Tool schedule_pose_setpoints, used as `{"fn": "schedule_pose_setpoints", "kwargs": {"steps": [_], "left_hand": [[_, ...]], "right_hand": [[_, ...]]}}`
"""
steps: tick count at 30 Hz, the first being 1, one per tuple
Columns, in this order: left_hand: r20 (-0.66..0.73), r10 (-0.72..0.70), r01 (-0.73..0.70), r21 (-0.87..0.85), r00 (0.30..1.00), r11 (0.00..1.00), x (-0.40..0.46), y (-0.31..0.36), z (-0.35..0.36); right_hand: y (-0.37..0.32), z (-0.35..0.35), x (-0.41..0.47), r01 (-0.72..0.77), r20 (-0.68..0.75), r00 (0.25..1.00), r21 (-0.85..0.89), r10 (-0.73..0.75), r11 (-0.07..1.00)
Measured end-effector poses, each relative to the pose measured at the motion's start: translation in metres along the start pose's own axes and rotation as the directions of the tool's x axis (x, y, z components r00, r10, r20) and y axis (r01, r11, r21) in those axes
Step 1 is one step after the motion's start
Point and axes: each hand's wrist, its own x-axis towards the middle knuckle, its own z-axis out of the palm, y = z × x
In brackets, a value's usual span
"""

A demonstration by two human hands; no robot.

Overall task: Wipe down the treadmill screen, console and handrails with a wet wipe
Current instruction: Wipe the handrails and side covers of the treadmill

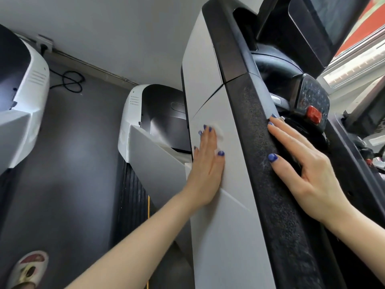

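Left hand (208,161) lies flat on the grey side panel (225,215) of the treadmill, fingers straight and close together, pressing a white wet wipe (219,136) against it. Only a thin edge of the wipe shows, past the fingertips and along the thumb side; the rest sits under the palm, and it nearly blends with the panel, so its outline is hard to trace.

Right hand (306,165) rests on the black textured handrail (268,163), just right of the left hand. Fingers straight and slightly spread, thumb out to the side; it holds nothing that I can see. Fingertips reach over the rail's far edge, partly out of sight.

Beyond the right fingertips: the console (314,101), dark and speckled, its markings unreadable, with a red button (314,114) on it. Further up, the screen (325,17), cut off by the top edge of the frame.

Left of the left hand, lower down: the motor cover (145,113), partly hidden behind the panel. A second machine (23,84) is cropped at the far left. A black cable (70,81) loops on the dark floor (73,163). A slippered foot (28,268) shows at the bottom left corner, partly cut off.
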Motion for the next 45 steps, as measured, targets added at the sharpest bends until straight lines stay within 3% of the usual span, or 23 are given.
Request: {"fn": "schedule_pose_setpoints", "kwargs": {"steps": [6,16,27,36,40,45], "left_hand": [[0.077,0.039,-0.041,0.023,0.996,0.999,-0.064,0.016,0.015],[-0.085,0.021,-0.02,0.012,0.996,1.0,0.065,0.031,-0.011],[0.072,0.1,-0.104,0.052,0.992,0.993,-0.064,0.044,0.018],[-0.065,0.055,-0.054,0.019,0.996,0.998,0.043,0.055,-0.004],[-0.066,0.08,-0.079,0.017,0.995,0.997,0.042,0.052,-0.004],[0.098,0.249,-0.26,0.122,0.964,0.958,-0.038,0.064,0.009]], "right_hand": [[0.0,0.0,-0.002,0.02,-0.009,1.0,0.009,-0.02,1.0],[0.003,0.001,0.002,0.001,-0.028,1.0,0.039,0.0,0.999],[-0.001,0.003,-0.001,-0.004,-0.054,0.999,0.007,0.004,1.0],[0.005,0.002,0.002,0.018,-0.056,0.998,0.068,-0.014,0.998],[0.005,0.003,0.001,-0.019,-0.084,0.996,0.053,0.023,0.998],[0.005,0.003,-0.004,-0.033,-0.176,0.983,0.089,0.049,0.995]]}}
